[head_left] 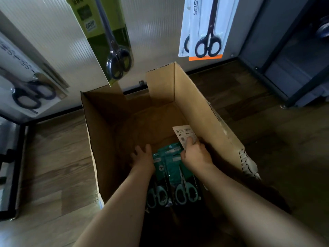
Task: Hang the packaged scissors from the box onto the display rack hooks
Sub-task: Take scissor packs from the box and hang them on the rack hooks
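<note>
My right hand (195, 155) sits low in the cardboard box (199, 107), fingers curled round the edge of a white-backed package (184, 133) that lies turned back-side up, its printed card pointing toward one o'clock from the knuckles; my left hand (142, 157) is beside it at nine o'clock, fingers spread and fairly straight, reaching into the dark floor of the box and gripping nothing that I can see; between and below the two wrists, toward six o'clock, lie the teal packaged scissors (170, 168), several overlapped, their pale handles nearest me; the box stands open on a wood-pattern floor (53, 166), its flaps upright, the tall one at twelve o'clock. Beyond the box, against a ribbed pale panel (151, 29), packs already hang: a green pack of scissors (105, 32) at eleven o'clock, a white pack with an orange strip (204, 32) at one o'clock with another behind it, and a grey pack (25, 82) at nine o'clock; a dark metal frame (293, 82) stands at two o'clock.
</note>
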### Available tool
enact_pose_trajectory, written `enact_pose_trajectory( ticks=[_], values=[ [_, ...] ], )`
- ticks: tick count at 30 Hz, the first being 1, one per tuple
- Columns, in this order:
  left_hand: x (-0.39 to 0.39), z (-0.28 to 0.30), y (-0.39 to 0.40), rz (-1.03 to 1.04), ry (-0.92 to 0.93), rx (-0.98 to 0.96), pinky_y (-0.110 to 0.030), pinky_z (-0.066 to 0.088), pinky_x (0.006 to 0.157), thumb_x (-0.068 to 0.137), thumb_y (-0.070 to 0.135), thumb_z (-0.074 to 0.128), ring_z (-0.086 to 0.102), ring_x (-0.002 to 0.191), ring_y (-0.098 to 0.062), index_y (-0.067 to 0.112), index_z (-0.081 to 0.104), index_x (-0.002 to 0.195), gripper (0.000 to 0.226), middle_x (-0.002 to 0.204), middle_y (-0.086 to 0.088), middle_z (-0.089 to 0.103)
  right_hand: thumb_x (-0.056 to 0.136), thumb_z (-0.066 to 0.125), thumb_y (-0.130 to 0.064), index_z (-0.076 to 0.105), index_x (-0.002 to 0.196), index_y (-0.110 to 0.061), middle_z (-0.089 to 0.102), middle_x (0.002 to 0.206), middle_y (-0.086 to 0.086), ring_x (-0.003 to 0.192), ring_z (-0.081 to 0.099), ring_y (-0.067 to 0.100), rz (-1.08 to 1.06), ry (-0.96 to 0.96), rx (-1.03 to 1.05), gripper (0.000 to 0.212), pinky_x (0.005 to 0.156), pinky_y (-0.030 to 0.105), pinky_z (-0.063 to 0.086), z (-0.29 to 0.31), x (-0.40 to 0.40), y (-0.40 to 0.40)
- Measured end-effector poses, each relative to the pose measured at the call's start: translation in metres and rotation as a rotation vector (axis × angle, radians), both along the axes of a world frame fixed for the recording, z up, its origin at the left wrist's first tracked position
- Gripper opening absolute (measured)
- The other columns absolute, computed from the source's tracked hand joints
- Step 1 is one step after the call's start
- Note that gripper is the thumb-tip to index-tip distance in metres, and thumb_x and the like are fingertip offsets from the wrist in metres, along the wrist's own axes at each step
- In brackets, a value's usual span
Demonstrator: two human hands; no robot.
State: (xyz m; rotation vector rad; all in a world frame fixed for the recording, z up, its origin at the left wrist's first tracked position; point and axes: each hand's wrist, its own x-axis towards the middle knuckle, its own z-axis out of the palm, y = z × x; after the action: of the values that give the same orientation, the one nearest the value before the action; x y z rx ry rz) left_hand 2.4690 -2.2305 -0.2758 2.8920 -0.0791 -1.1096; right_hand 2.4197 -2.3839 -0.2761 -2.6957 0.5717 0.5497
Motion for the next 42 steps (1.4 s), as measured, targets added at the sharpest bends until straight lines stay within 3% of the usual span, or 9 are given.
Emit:
enact_pose_trajectory(
  ticks=[6,14,17,23,27,31,35,38,42],
  values=[
    [-0.003,-0.01,0.007,0.344,0.014,0.031,-0.044,0.03,0.108,0.092,0.019,0.059,0.014,0.139,-0.043,0.015,-0.008,0.147,0.088,0.151,-0.024,-0.011,0.098,0.041,-0.015,0.021,0.141,-0.007,0.048,0.13,0.021,0.115,0.051,0.033,0.015,-0.025,-0.079,0.048,0.088,0.038,0.051,0.008,0.003,0.004],
    [-0.009,-0.009,0.011,0.542,0.022,-0.066,-0.043,0.032,0.104,0.101,0.027,0.042,0.028,0.137,-0.036,0.005,0.016,0.149,0.059,0.15,-0.019,0.027,0.087,0.064,-0.01,0.027,0.137,-0.01,0.057,0.123,0.016,0.11,0.059,0.028,-0.069,0.002,-0.026,0.062,0.084,0.034,0.054,0.023,-0.005,-0.007],
    [-0.015,-0.006,0.007,0.416,0.045,0.069,-0.055,0.014,0.111,0.104,0.034,0.028,0.024,0.139,-0.037,0.006,0.026,0.147,0.051,0.152,-0.018,0.026,0.084,0.067,-0.01,0.03,0.135,-0.009,0.059,0.119,0.016,0.107,0.061,0.027,-0.085,-0.018,-0.025,0.063,0.082,0.034,0.056,0.027,-0.007,-0.008],
    [-0.013,0.0,0.013,0.312,0.2,0.031,-0.036,0.031,0.109,0.1,0.038,0.039,0.035,0.136,-0.027,0.01,0.033,0.144,0.053,0.15,-0.009,0.034,0.09,0.056,-0.003,0.031,0.134,-0.007,0.062,0.11,0.014,0.096,0.064,0.027,-0.073,-0.144,-0.062,0.051,0.075,0.033,0.055,0.03,-0.01,-0.007],
    [-0.017,0.005,0.014,0.429,0.174,-0.067,-0.027,0.041,0.09,0.082,0.017,0.072,0.047,0.127,-0.025,0.0,0.043,0.135,0.063,0.138,-0.012,0.048,0.093,0.05,-0.002,0.036,0.129,-0.008,0.063,0.109,0.013,0.094,0.065,0.026,-0.07,-0.216,-0.065,0.039,0.075,0.034,0.056,0.036,-0.009,-0.003],
    [-0.006,0.018,0.011,0.569,-0.017,-0.277,-0.025,0.043,0.084,0.096,0.029,0.051,0.053,0.119,-0.025,0.01,0.051,0.129,0.038,0.133,-0.01,0.054,0.092,0.053,-0.008,0.044,0.115,-0.01,0.063,0.106,0.01,0.095,0.065,0.026,-0.102,-0.331,-0.012,0.024,0.074,0.032,0.054,0.049,-0.009,0.005],
    [0.012,0.056,0.004,0.546,-0.119,-0.524,-0.032,0.048,0.077,0.09,0.016,0.061,0.061,0.102,-0.027,0.005,0.058,0.115,0.027,0.113,-0.013,0.063,0.095,0.045,-0.011,0.048,0.096,-0.013,0.061,0.085,0.002,0.076,0.065,0.018,-0.141,-0.579,0.067,0.004,0.062,0.027,0.054,0.066,-0.005,0.011],
    [0.024,0.102,-0.003,0.383,-0.344,-0.725,-0.029,0.05,0.073,0.09,0.021,0.062,0.062,0.095,-0.018,0.011,0.059,0.113,0.025,0.11,-0.005,0.064,0.096,0.045,-0.016,0.043,0.086,-0.019,0.048,0.069,-0.011,0.059,0.052,0.004,-0.184,-0.749,0.165,0.011,0.048,0.014,0.034,0.084,-0.001,0.013],
    [0.03,0.145,-0.008,0.351,-0.542,-1.021,-0.019,0.052,0.067,0.09,0.023,0.062,0.062,0.093,-0.009,0.011,0.06,0.116,0.028,0.11,0.002,0.064,0.096,0.046,-0.016,0.047,0.087,-0.016,0.06,0.08,-0.001,0.071,0.058,0.015,-0.358,-0.966,0.401,0.009,0.059,0.027,0.044,0.117,0.011,0.011]
  ],
)
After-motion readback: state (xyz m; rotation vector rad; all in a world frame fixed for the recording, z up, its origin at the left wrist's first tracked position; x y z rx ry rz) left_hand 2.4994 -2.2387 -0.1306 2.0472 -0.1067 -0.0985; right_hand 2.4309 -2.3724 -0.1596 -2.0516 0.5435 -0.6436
